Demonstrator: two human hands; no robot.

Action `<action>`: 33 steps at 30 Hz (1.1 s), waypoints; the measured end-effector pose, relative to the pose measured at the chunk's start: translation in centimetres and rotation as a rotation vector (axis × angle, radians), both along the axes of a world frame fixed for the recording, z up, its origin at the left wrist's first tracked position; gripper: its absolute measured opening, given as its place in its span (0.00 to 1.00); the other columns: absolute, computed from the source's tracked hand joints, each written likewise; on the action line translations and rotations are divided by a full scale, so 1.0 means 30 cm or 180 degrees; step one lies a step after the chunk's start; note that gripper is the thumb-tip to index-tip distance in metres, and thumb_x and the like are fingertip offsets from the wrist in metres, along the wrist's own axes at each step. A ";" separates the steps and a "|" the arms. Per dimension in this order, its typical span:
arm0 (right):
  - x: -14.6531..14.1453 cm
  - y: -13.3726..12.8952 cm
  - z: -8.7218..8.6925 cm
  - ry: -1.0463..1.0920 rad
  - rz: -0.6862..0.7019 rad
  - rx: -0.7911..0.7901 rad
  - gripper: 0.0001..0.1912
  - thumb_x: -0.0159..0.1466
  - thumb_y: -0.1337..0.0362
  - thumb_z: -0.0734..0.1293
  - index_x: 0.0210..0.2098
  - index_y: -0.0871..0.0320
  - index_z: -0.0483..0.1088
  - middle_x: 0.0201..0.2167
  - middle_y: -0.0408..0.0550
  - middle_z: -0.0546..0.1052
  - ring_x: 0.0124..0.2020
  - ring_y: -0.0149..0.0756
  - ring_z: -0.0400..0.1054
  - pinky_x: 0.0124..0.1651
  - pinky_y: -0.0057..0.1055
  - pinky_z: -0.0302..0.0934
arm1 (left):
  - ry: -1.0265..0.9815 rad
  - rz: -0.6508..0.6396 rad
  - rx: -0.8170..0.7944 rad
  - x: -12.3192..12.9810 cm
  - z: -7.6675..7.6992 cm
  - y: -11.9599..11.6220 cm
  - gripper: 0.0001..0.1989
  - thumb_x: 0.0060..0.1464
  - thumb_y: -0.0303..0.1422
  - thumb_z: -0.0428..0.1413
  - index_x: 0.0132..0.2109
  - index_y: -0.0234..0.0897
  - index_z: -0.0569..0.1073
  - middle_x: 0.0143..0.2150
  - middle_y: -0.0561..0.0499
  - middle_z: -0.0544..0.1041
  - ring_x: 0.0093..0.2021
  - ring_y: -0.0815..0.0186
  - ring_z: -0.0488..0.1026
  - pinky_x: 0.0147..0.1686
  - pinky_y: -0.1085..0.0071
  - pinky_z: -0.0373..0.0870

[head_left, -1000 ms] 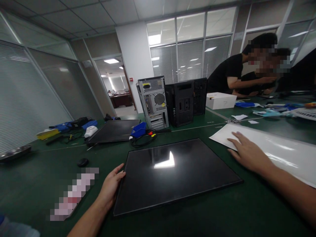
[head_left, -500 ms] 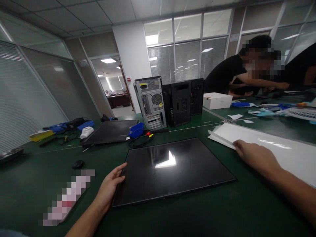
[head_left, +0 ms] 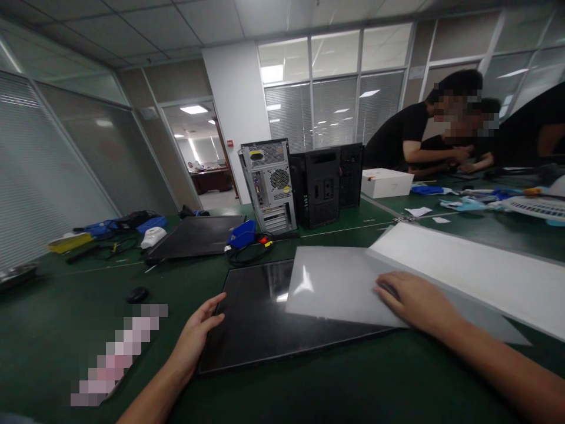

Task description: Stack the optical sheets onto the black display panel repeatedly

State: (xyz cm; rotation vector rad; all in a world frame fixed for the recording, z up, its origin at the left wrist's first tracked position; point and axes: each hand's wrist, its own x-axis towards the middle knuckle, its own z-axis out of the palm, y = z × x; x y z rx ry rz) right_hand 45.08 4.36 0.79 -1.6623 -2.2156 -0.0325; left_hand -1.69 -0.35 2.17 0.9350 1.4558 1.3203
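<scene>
A flat dark screen panel (head_left: 251, 330) lies on the green table in front of me. My left hand (head_left: 199, 330) holds its left edge, thumb and forefinger at the rim. A translucent grey plastic sheet (head_left: 329, 280) covers the panel's upper right part and reaches past its right edge. My right hand (head_left: 408, 297) grips this sheet, its palm over it and fingers curled; the fingertips are partly hidden. To the right lies a white sheet (head_left: 481, 265), partly under the translucent one.
Computer cases (head_left: 270, 185) and a white box (head_left: 387, 182) stand behind the panel. Another dark panel (head_left: 198, 235) and a blue-plugged cable (head_left: 242, 234) lie back left. A round black object (head_left: 136, 295) is on the left. People in black (head_left: 397, 138) lean over the table at the far right.
My right hand has moved left, bringing the translucent sheet off the white one and partly over the screen panel. My left hand has stayed at the panel's edge.
</scene>
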 end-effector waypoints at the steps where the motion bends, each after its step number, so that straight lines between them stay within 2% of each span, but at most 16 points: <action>1: -0.003 -0.001 -0.004 -0.0099 0.0068 -0.0011 0.26 0.64 0.45 0.55 0.47 0.55 0.72 0.49 0.52 0.73 0.49 0.48 0.67 0.53 0.49 0.59 | 0.0034 -0.0006 0.0012 -0.002 -0.001 0.001 0.24 0.44 0.27 0.60 0.52 0.39 0.75 0.57 0.43 0.73 0.60 0.51 0.65 0.57 0.54 0.61; 3: -0.013 -0.008 0.000 -0.0024 0.0368 -0.0134 0.26 0.65 0.46 0.55 0.50 0.55 0.71 0.52 0.51 0.71 0.52 0.46 0.65 0.55 0.48 0.58 | 0.0143 -0.0011 0.0026 -0.005 -0.003 0.003 0.23 0.44 0.28 0.60 0.51 0.39 0.75 0.58 0.44 0.72 0.62 0.52 0.62 0.59 0.55 0.59; 6: -0.028 -0.021 0.017 0.0345 0.0775 -0.0278 0.26 0.67 0.49 0.53 0.58 0.52 0.63 0.58 0.47 0.66 0.57 0.41 0.61 0.59 0.45 0.56 | 0.0323 0.0002 0.0049 -0.006 -0.006 0.004 0.22 0.46 0.29 0.59 0.51 0.39 0.75 0.61 0.45 0.69 0.65 0.56 0.57 0.62 0.60 0.53; 9: -0.029 -0.018 0.018 0.0225 0.0565 0.0005 0.26 0.66 0.48 0.54 0.57 0.53 0.65 0.57 0.48 0.66 0.57 0.42 0.60 0.60 0.47 0.55 | 0.0375 -0.0009 0.0072 -0.006 -0.010 0.004 0.21 0.48 0.29 0.58 0.52 0.39 0.75 0.62 0.45 0.68 0.66 0.59 0.55 0.63 0.63 0.51; 12: -0.017 -0.004 -0.001 -0.0190 0.0171 0.0153 0.26 0.65 0.47 0.55 0.48 0.57 0.72 0.48 0.53 0.72 0.48 0.46 0.66 0.53 0.49 0.59 | 0.0342 0.0020 0.0064 -0.006 -0.010 0.005 0.21 0.46 0.29 0.59 0.51 0.40 0.75 0.60 0.44 0.71 0.64 0.56 0.59 0.62 0.60 0.54; 15: -0.016 0.001 -0.011 -0.0363 0.0238 0.0109 0.25 0.65 0.48 0.54 0.48 0.56 0.73 0.45 0.54 0.72 0.45 0.44 0.66 0.50 0.47 0.61 | 0.0333 0.0020 0.0118 -0.004 -0.004 0.003 0.20 0.45 0.28 0.60 0.49 0.40 0.76 0.58 0.44 0.72 0.63 0.54 0.61 0.60 0.58 0.56; 21: -0.064 -0.035 0.008 -0.0143 0.1054 -0.0052 0.25 0.66 0.48 0.55 0.55 0.52 0.68 0.54 0.51 0.68 0.54 0.43 0.62 0.57 0.45 0.57 | 0.0342 0.0107 -0.0059 0.017 0.014 -0.002 0.21 0.45 0.28 0.59 0.49 0.41 0.76 0.58 0.45 0.73 0.62 0.53 0.63 0.57 0.58 0.62; 24: -0.083 -0.056 0.008 -0.0057 0.1153 -0.0230 0.27 0.65 0.47 0.56 0.59 0.51 0.63 0.60 0.49 0.63 0.60 0.44 0.57 0.62 0.47 0.51 | 0.0332 0.0046 -0.0195 0.019 0.013 -0.001 0.24 0.45 0.27 0.59 0.53 0.40 0.73 0.59 0.44 0.71 0.59 0.53 0.66 0.54 0.60 0.65; 30: -0.087 -0.075 0.000 -0.0118 0.1243 -0.0533 0.33 0.63 0.44 0.58 0.64 0.47 0.54 0.66 0.45 0.50 0.66 0.45 0.46 0.66 0.49 0.44 | 0.0457 -0.0117 -0.0144 0.006 -0.002 0.004 0.29 0.44 0.23 0.58 0.56 0.40 0.70 0.62 0.43 0.68 0.59 0.55 0.66 0.55 0.61 0.63; 33: -0.084 -0.074 0.007 -0.0010 0.1395 -0.0568 0.32 0.64 0.46 0.58 0.64 0.47 0.53 0.66 0.44 0.51 0.66 0.44 0.45 0.66 0.48 0.44 | 0.0475 -0.0051 -0.0211 0.009 0.004 0.003 0.29 0.43 0.20 0.55 0.55 0.40 0.71 0.62 0.44 0.68 0.59 0.56 0.67 0.55 0.62 0.63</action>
